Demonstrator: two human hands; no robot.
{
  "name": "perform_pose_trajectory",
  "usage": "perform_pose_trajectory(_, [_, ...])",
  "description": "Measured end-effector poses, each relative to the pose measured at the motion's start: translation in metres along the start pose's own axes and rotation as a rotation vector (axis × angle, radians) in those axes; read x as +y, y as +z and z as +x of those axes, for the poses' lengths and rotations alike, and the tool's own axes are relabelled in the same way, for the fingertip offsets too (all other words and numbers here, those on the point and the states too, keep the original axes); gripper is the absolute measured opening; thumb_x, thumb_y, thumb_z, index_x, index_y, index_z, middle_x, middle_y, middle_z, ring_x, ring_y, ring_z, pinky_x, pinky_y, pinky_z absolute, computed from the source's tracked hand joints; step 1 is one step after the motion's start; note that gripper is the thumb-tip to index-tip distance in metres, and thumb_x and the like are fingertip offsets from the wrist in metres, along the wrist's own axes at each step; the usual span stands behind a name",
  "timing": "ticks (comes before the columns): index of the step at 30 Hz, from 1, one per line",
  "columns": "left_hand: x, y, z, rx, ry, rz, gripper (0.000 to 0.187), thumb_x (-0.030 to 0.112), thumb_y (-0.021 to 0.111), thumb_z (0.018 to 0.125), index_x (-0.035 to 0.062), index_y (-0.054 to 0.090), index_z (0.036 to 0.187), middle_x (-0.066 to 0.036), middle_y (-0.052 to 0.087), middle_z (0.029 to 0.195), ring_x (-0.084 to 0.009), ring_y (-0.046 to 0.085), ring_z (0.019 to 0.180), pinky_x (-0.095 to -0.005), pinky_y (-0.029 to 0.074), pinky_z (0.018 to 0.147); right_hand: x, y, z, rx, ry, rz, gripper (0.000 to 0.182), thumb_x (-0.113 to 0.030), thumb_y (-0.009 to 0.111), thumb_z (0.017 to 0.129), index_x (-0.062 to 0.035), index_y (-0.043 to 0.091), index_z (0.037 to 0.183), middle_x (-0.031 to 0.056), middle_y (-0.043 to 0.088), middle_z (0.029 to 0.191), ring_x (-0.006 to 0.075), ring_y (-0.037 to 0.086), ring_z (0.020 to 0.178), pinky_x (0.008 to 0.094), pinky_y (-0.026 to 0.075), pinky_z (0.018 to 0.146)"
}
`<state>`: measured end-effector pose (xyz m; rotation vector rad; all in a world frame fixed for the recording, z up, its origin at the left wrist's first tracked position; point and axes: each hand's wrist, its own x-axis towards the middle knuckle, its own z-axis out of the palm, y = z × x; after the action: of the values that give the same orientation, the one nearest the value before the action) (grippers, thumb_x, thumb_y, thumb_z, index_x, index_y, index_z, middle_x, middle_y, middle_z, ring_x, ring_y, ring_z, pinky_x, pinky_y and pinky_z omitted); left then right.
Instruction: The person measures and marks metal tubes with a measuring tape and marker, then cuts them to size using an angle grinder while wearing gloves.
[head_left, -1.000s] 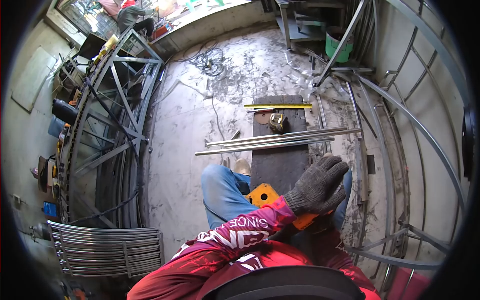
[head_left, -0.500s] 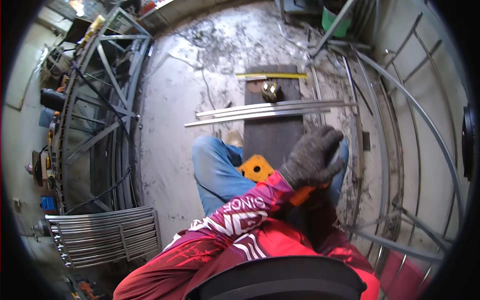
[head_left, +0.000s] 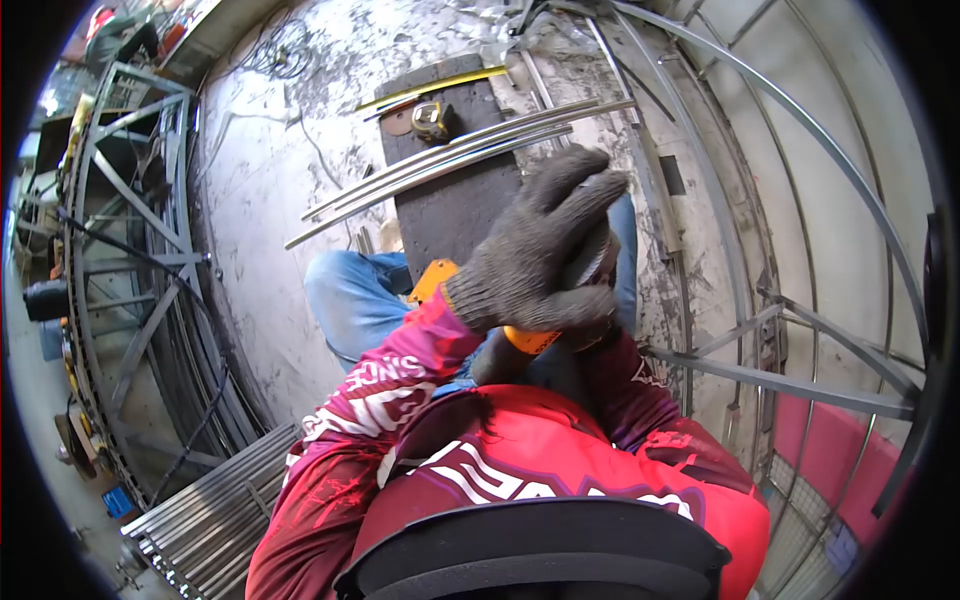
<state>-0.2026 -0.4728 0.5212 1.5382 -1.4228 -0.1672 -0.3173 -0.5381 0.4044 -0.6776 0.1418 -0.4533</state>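
My left hand (head_left: 540,245), in a dark grey knit glove, lies over an orange-and-dark power tool (head_left: 530,340) in front of my chest. Its fingers and thumb curve round the tool's grey metal end (head_left: 592,258). Below and to the right, my right hand (head_left: 590,330) is at the tool's body, mostly hidden by the left glove. An orange metal piece (head_left: 434,280) shows beside my left wrist. Beyond my hands, long metal strips (head_left: 450,160) lie across a dark board (head_left: 455,215), with a tape measure (head_left: 431,121) behind them.
A yellow strip (head_left: 435,88) and a round brown disc (head_left: 397,122) lie at the board's far end. Metal frames (head_left: 130,200) stand at the left, above a stack of metal tubes (head_left: 215,500). Metal bars (head_left: 800,395) run along the right. A person (head_left: 120,40) is at the far upper left.
The view has turned and shifted, so the board and strips appear farther left and tilted. My gloved left hand appears higher and more to the left, still over the tool.
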Motion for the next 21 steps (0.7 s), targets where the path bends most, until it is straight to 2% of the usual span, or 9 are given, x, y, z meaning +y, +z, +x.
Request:
perform_pose_trajectory(1, [0.001,-0.007,-0.001,0.018,0.100,0.008,0.092,0.052,0.083,0.071,0.0029,0.052,0.143,-0.030,0.049,0.142,-0.0518,0.045,0.135,-0.0586,0.036,0.114,0.000,0.000,-0.002,-0.017,0.011,0.012,0.058,-0.035,0.058,0.101,0.0036,0.048,0.143,0.0183,0.061,0.132,0.0282,0.064,0.117,0.0417,0.054,0.100])
perform_pose_trajectory(2, [-0.005,-0.014,-0.004,-0.039,0.152,0.099,0.107,0.064,0.084,0.066,0.0011,0.049,0.146,-0.032,0.043,0.150,-0.0540,0.039,0.141,-0.0615,0.031,0.117,-0.001,0.001,-0.004,-0.035,0.023,0.025,0.058,-0.035,0.058,0.101,0.0036,0.048,0.143,0.0183,0.061,0.131,0.0282,0.064,0.116,0.0417,0.054,0.100])
perform_pose_trajectory(3, [-0.005,-0.014,-0.003,-0.046,0.159,0.096,0.107,0.064,0.084,0.066,0.0011,0.049,0.146,-0.032,0.043,0.150,-0.0540,0.039,0.141,-0.0615,0.031,0.117,-0.002,0.003,-0.003,-0.058,0.030,0.027,0.058,-0.035,0.058,0.101,0.0036,0.048,0.143,0.0183,0.061,0.131,0.0282,0.064,0.116,0.0418,0.054,0.100])
perform_pose_trajectory(5, [0.002,-0.015,-0.005,-0.043,0.215,0.044,0.103,0.061,0.082,0.069,-0.0024,0.050,0.144,-0.032,0.045,0.147,-0.0529,0.042,0.139,-0.0614,0.033,0.116,-0.006,0.008,-0.007,-0.101,0.041,0.027,0.058,-0.035,0.059,0.100,0.0037,0.049,0.142,0.0183,0.061,0.131,0.0282,0.065,0.116,0.0418,0.055,0.100])
perform_pose_trajectory(7, [0.022,-0.022,-0.002,-0.024,0.273,-0.014,0.091,0.053,0.076,0.077,-0.0084,0.052,0.139,-0.032,0.052,0.141,-0.0532,0.048,0.134,-0.0638,0.033,0.116,-0.016,0.016,-0.012,-0.147,0.049,0.022,0.058,-0.035,0.059,0.100,0.0038,0.049,0.142,0.0183,0.062,0.131,0.0282,0.065,0.116,0.0418,0.055,0.099])
perform_pose_trajectory(10, [0.043,-0.031,-0.012,0.004,0.295,-0.012,0.082,0.050,0.067,0.085,-0.0100,0.052,0.139,-0.035,0.050,0.142,-0.0536,0.047,0.136,-0.0653,0.032,0.116,-0.030,0.028,-0.024,-0.215,0.059,0.004,0.059,-0.035,0.059,0.100,0.0039,0.049,0.142,0.0183,0.062,0.130,0.0282,0.065,0.115,0.0419,0.055,0.099])
perform_pose_trajectory(13, [0.051,-0.024,-0.032,0.062,0.299,-0.134,0.081,0.056,0.063,0.088,-0.0041,0.054,0.141,-0.036,0.046,0.148,-0.0579,0.039,0.141,-0.0705,0.027,0.115,-0.036,0.042,-0.033,-0.276,0.070,-0.014,0.059,-0.036,0.060,0.100,0.0040,0.049,0.142,0.0184,0.062,0.130,0.0282,0.065,0.115,0.0420,0.055,0.098])
perform_pose_trajectory(14, [0.054,-0.028,-0.032,0.047,0.293,-0.106,0.077,0.060,0.061,0.089,0.0001,0.059,0.137,-0.037,0.043,0.151,-0.0583,0.035,0.143,-0.0742,0.024,0.114,-0.038,0.045,-0.036,-0.294,0.076,-0.019,0.059,-0.036,0.060,0.100,0.0041,0.049,0.142,0.0184,0.062,0.129,0.0282,0.065,0.114,0.0420,0.056,0.098])
perform_pose_trajectory(21, [0.085,-0.049,-0.057,0.114,0.352,-0.009,0.071,0.055,0.061,0.090,-0.0006,0.061,0.134,-0.035,0.046,0.147,-0.0549,0.041,0.139,-0.0697,0.027,0.112,-0.042,0.076,-0.063,-0.388,0.108,-0.050,0.060,-0.036,0.061,0.099,0.0043,0.050,0.141,0.0184,0.063,0.128,0.0282,0.066,0.113,0.0421,0.056,0.097])
